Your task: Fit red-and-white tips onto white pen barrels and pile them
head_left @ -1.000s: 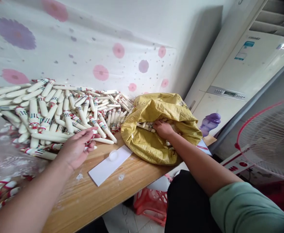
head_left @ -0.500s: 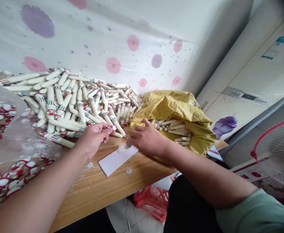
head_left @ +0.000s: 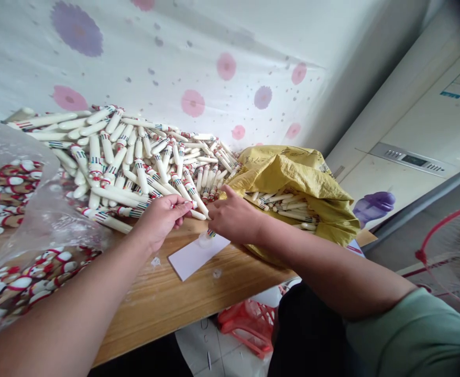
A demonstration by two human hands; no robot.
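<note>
My left hand (head_left: 166,220) is closed in a pinch on a small red-and-white piece (head_left: 193,204), mostly hidden by the fingertips. To its right, my right hand (head_left: 233,217) is closed round a multicolour pen (head_left: 211,233); only the pen's coloured-striped end shows below the fingers. That end is at a clear, glue-like blob (head_left: 205,240) on a white card (head_left: 193,259), which lies on the wooden table (head_left: 155,309). Behind both hands a large heap of white multicolour pens (head_left: 139,173) leans toward the wall.
A yellow woven sack (head_left: 332,209) with more pens inside lies open at the right. Clear plastic bags (head_left: 53,209) of small red, white and brown figures (head_left: 29,277) stand at the left. Below the table edge is a red plastic basket (head_left: 245,324); a fan (head_left: 453,251) stands far right.
The view has turned slightly left, so everything sits a little further right. Both hands keep nearly the same places, the pen's end still at the blob.
</note>
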